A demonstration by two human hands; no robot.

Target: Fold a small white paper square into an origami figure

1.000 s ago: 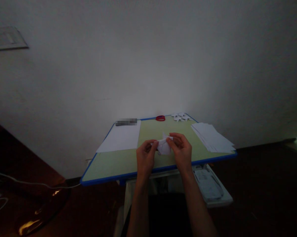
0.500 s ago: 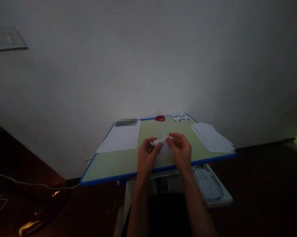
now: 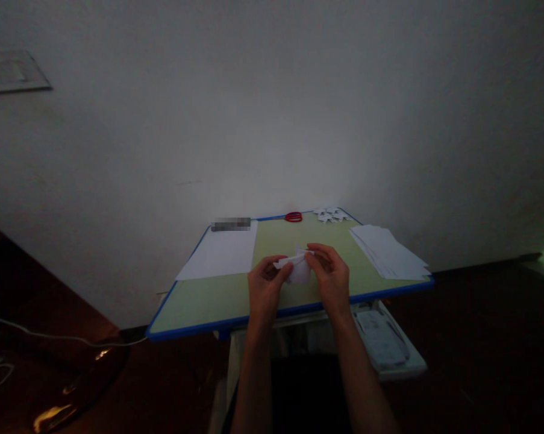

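Both of my hands hold a small folded white paper piece (image 3: 296, 268) just above the green table (image 3: 208, 301), near its front edge. My left hand (image 3: 263, 289) pinches the piece's left end with thumb and fingers closed. My right hand (image 3: 330, 277) pinches its right side, fingers curled. The paper's lower part hangs between the two hands.
A white sheet (image 3: 221, 253) lies at the table's left. A stack of white sheets (image 3: 389, 253) lies at the right edge. Red rubber bands (image 3: 293, 216) and several small folded paper pieces (image 3: 329, 213) sit at the back. A white cable (image 3: 50, 334) runs over the floor at left.
My hands have shifted slightly while working the folded paper; my left hand has dropped a little and moved left. Everything else on the table is unchanged.
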